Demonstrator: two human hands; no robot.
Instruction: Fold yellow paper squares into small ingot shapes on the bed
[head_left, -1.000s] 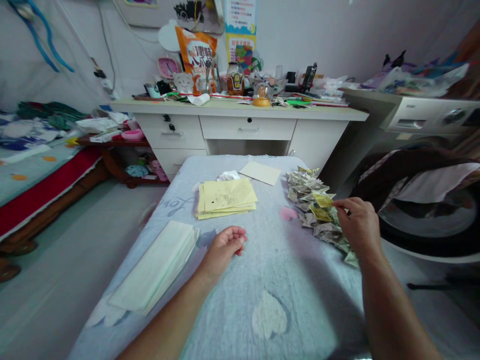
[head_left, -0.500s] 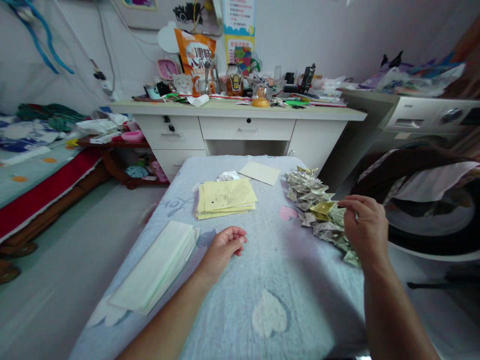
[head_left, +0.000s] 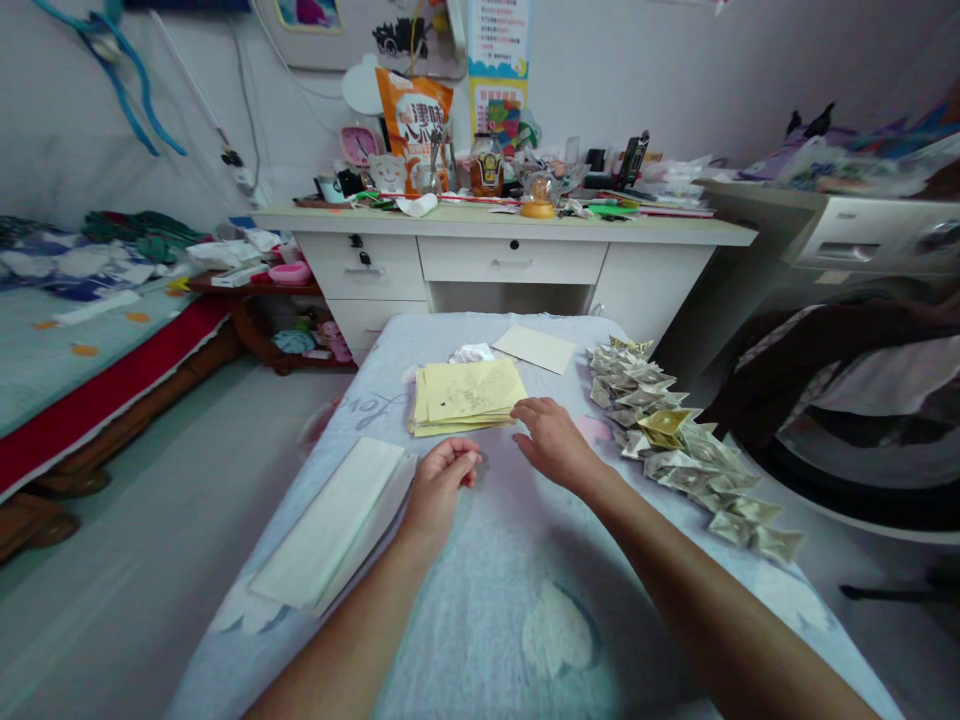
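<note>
My right hand [head_left: 553,440] reaches to the right edge of a stack of yellow paper sheets [head_left: 472,392], its fingers stretched out and apart from the thumb. Whether the fingertips touch the stack I cannot tell. My left hand [head_left: 448,478] hovers just in front of that stack, its fingers curled together against the thumb; nothing shows clearly in them. Left of it lies a stack of long pale sheets [head_left: 334,525]. Folded paper pieces [head_left: 671,445], grey with a golden one [head_left: 664,428] among them, stand in rows on the right.
A cloth-covered table [head_left: 517,610] carries everything at hand. Behind the yellow stack lie a crumpled white tissue [head_left: 471,353] and a cream card [head_left: 534,348]. A cluttered white desk [head_left: 465,228] stands beyond, with a washing machine [head_left: 862,240] at right and a bed [head_left: 97,340] at left.
My right hand has moved left from the folded paper pieces to the yellow stack, its fingers now extended. My left hand stays near its place. The view has shifted slightly left.
</note>
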